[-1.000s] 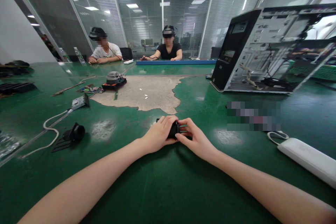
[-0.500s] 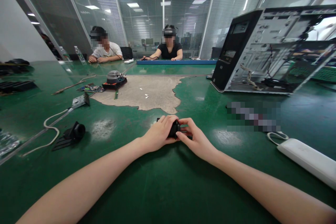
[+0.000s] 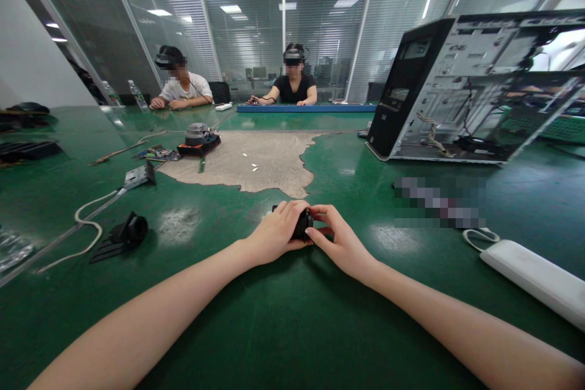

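A small black part [image 3: 300,225] sits between my two hands over the middle of the green table [image 3: 256,329]; my fingers cover much of it, so its exact kind is hidden. My left hand [image 3: 275,228] wraps over its top and left side. With thumb and fingers curved, my right hand [image 3: 340,241] grips the right end of the same part. Nearest on the left lies a black plastic piece [image 3: 125,234] with a round ring and flat slats.
An open computer case [image 3: 418,91] stands at the right, behind a white power bank [image 3: 534,274] with a looped cable. A heatsink fan [image 3: 198,137] and circuit boards [image 3: 159,153] lie back left, beside a worn bare patch [image 3: 269,164]. Two people sit across the table.
My hands stay almost in place around the black part; the right fingers close slightly toward it. The view shifts a little.
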`<state>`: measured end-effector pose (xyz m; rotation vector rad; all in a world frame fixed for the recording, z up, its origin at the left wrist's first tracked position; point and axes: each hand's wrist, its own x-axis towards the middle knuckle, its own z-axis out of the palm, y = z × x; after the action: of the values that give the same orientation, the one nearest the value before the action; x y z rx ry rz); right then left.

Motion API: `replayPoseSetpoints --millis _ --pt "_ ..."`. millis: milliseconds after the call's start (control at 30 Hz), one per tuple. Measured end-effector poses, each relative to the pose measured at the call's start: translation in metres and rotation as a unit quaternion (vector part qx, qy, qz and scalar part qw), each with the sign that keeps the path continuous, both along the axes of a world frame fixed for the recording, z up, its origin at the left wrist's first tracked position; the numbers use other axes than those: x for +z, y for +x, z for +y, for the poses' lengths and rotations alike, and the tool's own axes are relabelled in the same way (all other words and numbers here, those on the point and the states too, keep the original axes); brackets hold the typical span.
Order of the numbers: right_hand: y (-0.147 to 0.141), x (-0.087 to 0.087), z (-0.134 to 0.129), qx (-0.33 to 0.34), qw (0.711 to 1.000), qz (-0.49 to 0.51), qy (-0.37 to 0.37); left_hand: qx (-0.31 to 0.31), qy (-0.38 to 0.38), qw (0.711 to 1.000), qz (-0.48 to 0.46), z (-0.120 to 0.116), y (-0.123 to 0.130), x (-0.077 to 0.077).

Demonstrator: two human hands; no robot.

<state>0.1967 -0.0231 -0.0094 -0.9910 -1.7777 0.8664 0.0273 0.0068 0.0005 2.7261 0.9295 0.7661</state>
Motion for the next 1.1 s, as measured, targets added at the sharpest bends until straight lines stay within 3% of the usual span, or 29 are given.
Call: replayPoseSetpoints --millis 133,367,733,933,1100 --pt "0.0 0.002 -0.0014 0.023 0.999 -0.007 -0.023 -0.001 0.005 1.0 0.007 -0.0005 -0.0002 0.0004" --pt "0.0008 0.0028 -0.0028 0.003 0.998 -0.013 0.054 -0.006 0.017 1.0 0.01 -0.0006 -0.0013 0.0007" --pt "-0.0009 0.0021 -0.0006 0.005 1.0 -0.007 -0.023 0.001 0.002 1.0 0.008 -0.0004 -0.0004 0.0008" --pt "0.0013 0.004 -0.0036 0.002 0.998 -0.018 0.065 0.0 0.008 1.0 0.012 -0.0011 -0.0003 0.0011" --pt "0.0012 0.0006 -0.0009 -0.007 0.999 -0.004 0.039 -0.003 0.0 1.0 0.001 -0.001 -0.0001 0.0017"
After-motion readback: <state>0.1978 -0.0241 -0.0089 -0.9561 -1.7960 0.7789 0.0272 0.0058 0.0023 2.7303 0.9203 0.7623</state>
